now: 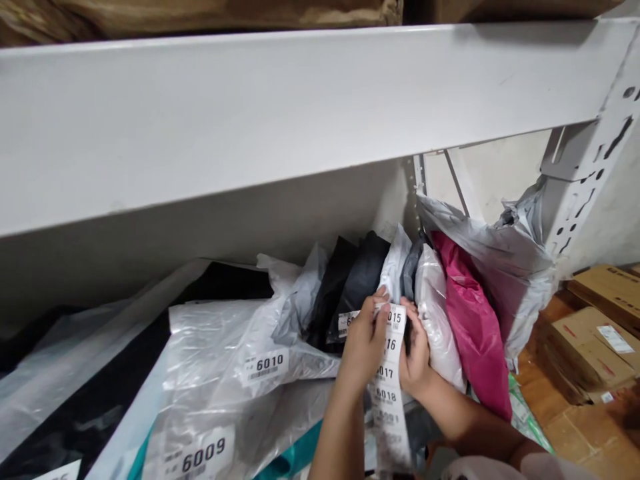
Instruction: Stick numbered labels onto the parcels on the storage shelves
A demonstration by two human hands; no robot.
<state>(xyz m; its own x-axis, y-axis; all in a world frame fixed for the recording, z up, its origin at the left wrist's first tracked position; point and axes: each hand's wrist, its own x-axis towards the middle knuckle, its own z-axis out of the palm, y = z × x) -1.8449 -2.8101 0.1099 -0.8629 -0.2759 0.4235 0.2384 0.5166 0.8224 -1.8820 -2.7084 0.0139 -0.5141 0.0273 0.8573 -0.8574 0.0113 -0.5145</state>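
A long white strip of numbered barcode labels [389,397] hangs down between my hands, its upper labels reading 6015 to 6018 in part. My left hand [366,337] pinches the strip near its top edge, thumb and fingers closed. From the other side, my right hand [416,350] has its fingers curled at the strip's right edge, against the bags. Just behind the hands stands a pale grey mailing bag [395,260]. To the left of it are black bags [363,273], one with a label [346,325] partly covered by my left hand.
A white bag [436,317], a pink bag [475,327] and a large grey bag [515,267] stand to the right. Bags labelled 6010 [305,357] and 6009 [200,373] lie left. A white shelf beam [280,113] crosses above. Cardboard boxes [585,340] sit on the floor.
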